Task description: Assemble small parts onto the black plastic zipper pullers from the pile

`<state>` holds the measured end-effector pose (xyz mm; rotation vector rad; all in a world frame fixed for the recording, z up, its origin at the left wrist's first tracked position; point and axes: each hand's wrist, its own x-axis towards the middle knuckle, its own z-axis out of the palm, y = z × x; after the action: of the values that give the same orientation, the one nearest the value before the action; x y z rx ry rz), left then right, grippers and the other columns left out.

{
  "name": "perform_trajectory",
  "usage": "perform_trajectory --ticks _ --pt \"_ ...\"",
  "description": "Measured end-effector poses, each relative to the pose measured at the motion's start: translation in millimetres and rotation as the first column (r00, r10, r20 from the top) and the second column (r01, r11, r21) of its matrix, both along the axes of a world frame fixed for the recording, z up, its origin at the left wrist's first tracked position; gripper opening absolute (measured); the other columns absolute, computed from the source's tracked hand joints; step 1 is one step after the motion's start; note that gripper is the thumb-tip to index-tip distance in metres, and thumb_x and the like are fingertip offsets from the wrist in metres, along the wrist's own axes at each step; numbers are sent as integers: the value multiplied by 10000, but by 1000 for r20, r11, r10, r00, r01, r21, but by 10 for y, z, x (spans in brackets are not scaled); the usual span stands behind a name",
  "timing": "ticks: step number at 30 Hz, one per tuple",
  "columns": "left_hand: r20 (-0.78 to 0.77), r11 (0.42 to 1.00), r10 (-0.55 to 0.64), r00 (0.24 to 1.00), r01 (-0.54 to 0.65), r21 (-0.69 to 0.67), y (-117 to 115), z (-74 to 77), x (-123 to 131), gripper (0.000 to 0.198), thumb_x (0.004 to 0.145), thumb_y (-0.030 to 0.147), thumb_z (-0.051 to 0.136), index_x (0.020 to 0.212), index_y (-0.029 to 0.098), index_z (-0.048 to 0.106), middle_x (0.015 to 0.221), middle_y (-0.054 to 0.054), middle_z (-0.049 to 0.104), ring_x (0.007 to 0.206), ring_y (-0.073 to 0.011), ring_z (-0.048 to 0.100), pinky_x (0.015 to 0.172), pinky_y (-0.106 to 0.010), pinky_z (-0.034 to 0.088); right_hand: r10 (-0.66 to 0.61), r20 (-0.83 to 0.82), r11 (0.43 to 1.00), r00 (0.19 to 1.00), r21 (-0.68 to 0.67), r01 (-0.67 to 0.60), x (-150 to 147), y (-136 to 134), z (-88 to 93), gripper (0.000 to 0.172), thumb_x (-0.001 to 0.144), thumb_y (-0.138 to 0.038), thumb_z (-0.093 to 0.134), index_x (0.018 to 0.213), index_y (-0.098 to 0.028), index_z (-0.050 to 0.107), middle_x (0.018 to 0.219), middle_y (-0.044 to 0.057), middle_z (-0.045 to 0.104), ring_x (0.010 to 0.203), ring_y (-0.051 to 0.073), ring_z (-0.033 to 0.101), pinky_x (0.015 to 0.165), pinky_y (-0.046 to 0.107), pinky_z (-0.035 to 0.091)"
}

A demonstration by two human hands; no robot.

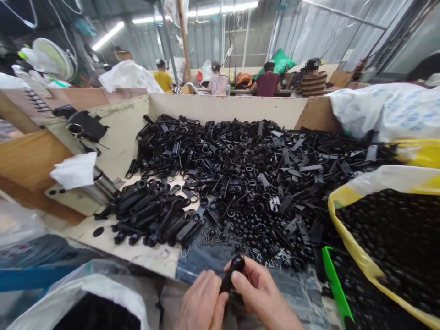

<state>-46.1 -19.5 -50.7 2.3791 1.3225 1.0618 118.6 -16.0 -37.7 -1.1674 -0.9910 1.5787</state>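
Observation:
Close to the bench's near edge, my left hand [202, 300] and my right hand [266, 293] both grip one black plastic part with a rounded knob end [237, 264]. My left fingers are wrapped around its lower length, which they partly hide. The right thumb and fingers pinch it near the knob, and a thin copper-coloured strand shows beside them. Just beyond the hands lie small screws [215, 236], silvery pins [275, 258] and black balls [240, 224]. A stack of black handle-like pieces [147, 208] lies to the left.
Black plastic parts [223, 156] are heaped across the bench, against a back board [223, 104]. A yellow-rimmed bag of black balls [388, 229] and a green bin edge [335, 284] stand right. A white sack [113, 286] sits lower left, below a metal tube [103, 185]. Several people work beyond.

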Motion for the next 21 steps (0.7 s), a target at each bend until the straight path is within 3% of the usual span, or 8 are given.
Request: perform_trajectory --ticks 4,7,8,10,12,13,16,21 --pt "-109 977 -176 978 160 -138 4 9 -131 235 1018 177 427 905 241 623 831 -47 705 776 -231 684 756 -320 556 -5 70 997 998 -70 10 -66 -32 70 547 810 -729 734 806 -209 566 574 -107 387 475 69 279 424 187 229" --pt "124 824 -236 964 266 -499 3 127 -220 137 986 293 537 907 237 635 883 -39 711 830 -212 674 747 -283 521 48 100 998 994 -45 -44 -40 -45 153 506 797 -651 771 739 -216 517 569 -108 389 480 68 295 415 185 225" --pt "259 698 -200 945 323 -639 -5 170 -243 210 998 391 532 913 233 641 869 -37 708 816 -203 666 743 -278 511 79 97 996 992 -46 -75 -24 -50 181 481 802 -621 770 742 -216 518 570 -110 388 478 66 288 417 185 221" --pt "530 336 -7 848 501 -798 -38 238 -275 404 1000 579 484 967 214 653 817 -37 703 727 -175 646 687 -264 485 144 83 988 986 -60 -140 0 -66 234 415 817 -559 755 767 -215 528 567 -117 387 474 63 273 430 186 222" --pt "662 11 260 703 683 -730 -91 268 -285 507 978 647 499 1018 170 668 772 -50 708 646 -139 633 640 -233 450 222 61 974 973 -62 -219 6 -87 281 351 826 -507 724 795 -221 523 547 -117 415 465 68 307 453 193 246" --pt "674 -77 365 642 742 -666 -121 269 -282 507 958 638 557 1013 149 679 751 -52 707 619 -121 627 623 -215 429 262 60 964 963 -53 -259 5 -97 301 315 825 -479 704 800 -226 518 540 -113 429 469 76 337 466 199 259" --pt "667 -140 510 543 817 -559 -201 238 -258 420 878 543 731 937 129 706 698 -28 675 582 -84 599 582 -179 375 331 146 943 932 -14 -332 14 -111 345 166 778 -349 635 793 -223 528 586 -93 447 550 102 386 524 216 295" --pt "599 -200 546 586 786 -586 -264 99 -223 465 746 558 812 863 121 711 571 5 621 483 -74 519 491 -182 305 407 222 911 886 -30 -411 134 -51 366 154 679 -246 594 826 -199 591 683 -72 481 641 115 409 572 221 331"
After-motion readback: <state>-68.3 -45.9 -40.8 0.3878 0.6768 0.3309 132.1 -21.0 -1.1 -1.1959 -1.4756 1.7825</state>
